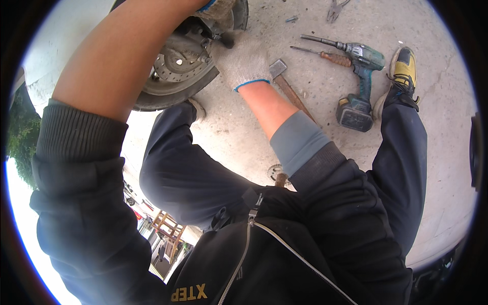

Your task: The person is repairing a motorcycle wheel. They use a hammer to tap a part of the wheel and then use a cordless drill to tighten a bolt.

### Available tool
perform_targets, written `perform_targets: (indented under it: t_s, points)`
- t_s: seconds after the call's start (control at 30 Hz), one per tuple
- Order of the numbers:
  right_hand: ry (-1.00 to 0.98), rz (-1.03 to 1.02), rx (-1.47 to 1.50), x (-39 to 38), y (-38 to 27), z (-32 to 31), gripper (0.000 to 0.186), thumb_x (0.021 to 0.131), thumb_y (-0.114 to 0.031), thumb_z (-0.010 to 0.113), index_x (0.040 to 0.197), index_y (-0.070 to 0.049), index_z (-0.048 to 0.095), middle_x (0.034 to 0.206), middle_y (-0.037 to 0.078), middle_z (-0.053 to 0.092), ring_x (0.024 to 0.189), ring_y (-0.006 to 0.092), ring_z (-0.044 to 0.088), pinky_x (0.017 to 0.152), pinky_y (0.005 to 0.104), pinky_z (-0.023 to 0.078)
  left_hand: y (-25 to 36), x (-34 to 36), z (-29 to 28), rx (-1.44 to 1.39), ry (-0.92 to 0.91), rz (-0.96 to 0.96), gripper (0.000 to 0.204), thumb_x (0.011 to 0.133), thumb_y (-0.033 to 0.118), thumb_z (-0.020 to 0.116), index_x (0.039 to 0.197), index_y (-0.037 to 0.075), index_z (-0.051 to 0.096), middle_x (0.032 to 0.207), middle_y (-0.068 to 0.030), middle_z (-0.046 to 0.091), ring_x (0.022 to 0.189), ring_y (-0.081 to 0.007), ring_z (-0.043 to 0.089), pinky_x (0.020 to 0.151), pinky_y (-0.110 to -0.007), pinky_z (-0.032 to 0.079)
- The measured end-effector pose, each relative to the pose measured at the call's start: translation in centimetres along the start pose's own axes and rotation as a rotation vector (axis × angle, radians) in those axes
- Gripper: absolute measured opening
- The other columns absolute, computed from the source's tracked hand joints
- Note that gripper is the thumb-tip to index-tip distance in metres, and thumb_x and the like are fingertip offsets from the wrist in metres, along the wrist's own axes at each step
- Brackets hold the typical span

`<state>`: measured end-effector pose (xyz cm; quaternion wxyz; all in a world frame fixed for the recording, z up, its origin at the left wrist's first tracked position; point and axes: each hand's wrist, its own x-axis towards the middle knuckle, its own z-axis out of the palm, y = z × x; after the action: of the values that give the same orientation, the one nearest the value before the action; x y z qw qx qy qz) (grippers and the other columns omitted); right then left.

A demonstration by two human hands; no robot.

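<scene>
Both gloves at the wheel, grips unreadable

From my end: the wheel (175,97) sits far left, its drilled brake disc (161,68) facing up at me. My right hand (241,61), in a knit glove with a blue cuff, is at its right side, against or just beside a dark part (226,40). Fingers hidden, so can't tell if it's grasping that part or only touching. My left hand (218,8), also gloved, reaches over the wheel to the far edge; mostly out of frame, grip can't be told.

Risks, my guess: loose knit could snag on the dark part or disc edge. Wheel could rock if the push is one-sided, pinching fingers. The left forearm blocks much of the view, so a slip there could go unseen. Hammer (278,67) lies right of the right glove; an elbow swing might knock its handle. Small bolt (291,19), far, could get kicked and lost. Power driver (367,57) and screwdriver (335,58) lie together near the right shoe (405,68); a shifting foot might trip on them. Pliers (334,11) farther off.

Containers: none I can make out; no contents to log.
</scene>
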<state>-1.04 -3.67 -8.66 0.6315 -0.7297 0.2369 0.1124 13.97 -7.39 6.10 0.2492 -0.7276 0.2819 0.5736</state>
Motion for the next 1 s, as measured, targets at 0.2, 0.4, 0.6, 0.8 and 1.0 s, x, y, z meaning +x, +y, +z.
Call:
perform_targets:
  t_s: [0.2,0.4,0.6,0.8,1.0]
  points:
    - [-0.041,0.015,0.02,-0.4,0.5,0.2,0.035,0.094,-0.039,0.068,0.102,-0.008,0.081,0.099,0.017,0.078,0.094,0.0365,0.074,0.086,0.0442,0.059,-0.1,0.1,0.3,0.004,0.018,0.007,0.031,0.084,0.024,0.083,0.113,0.014,0.08,0.113,-0.01,0.078,0.103,-0.0273,0.073,0.09,-0.041,0.056]
    - [-0.099,0.005,0.129,-0.5,0.3,-0.2,0.034,0.089,-0.036,0.075,0.103,-0.006,0.081,0.099,0.019,0.078,0.097,0.0354,0.076,0.088,0.0411,0.06,-0.1,0.2,0.5,0.017,0.053,0.011,0.03,0.084,0.023,0.082,0.113,0.014,0.08,0.113,-0.0098,0.078,0.103,-0.028,0.073,0.089,-0.041,0.057]
    - [-0.124,0.162,0.345,-0.3,1.1,-0.1,0.03,0.09,-0.03,0.071,0.107,-0.008,0.081,0.103,0.019,0.078,0.099,0.0369,0.075,0.089,0.0425,0.06,0.0,0.5,0.7,0.055,0.098,0.019,0.029,0.085,0.021,0.081,0.113,0.013,0.079,0.113,-0.0096,0.077,0.102,-0.0287,0.073,0.089,-0.041,0.057]
    - [0.325,0.268,-0.157,2.6,8.9,-5.3,0.032,0.088,-0.023,0.066,0.113,-0.009,0.081,0.112,0.02,0.078,0.106,0.0366,0.074,0.097,0.0438,0.057,0.2,1.0,0.2,0.105,0.176,0.046,0.028,0.086,0.02,0.08,0.112,0.012,0.078,0.113,-0.0094,0.077,0.102,-0.0294,0.073,0.089,-0.041,0.058]
    - [0.411,0.249,-0.311,2.0,18.5,-10.3,0.03,0.09,-0.023,0.068,0.114,-0.011,0.081,0.114,0.018,0.077,0.109,0.036,0.073,0.1,0.0432,0.056,0.0,1.0,0.4,0.123,0.243,0.052,0.026,0.087,0.018,0.079,0.112,0.012,0.078,0.113,-0.0091,0.077,0.102,-0.0301,0.073,0.089,-0.041,0.059]
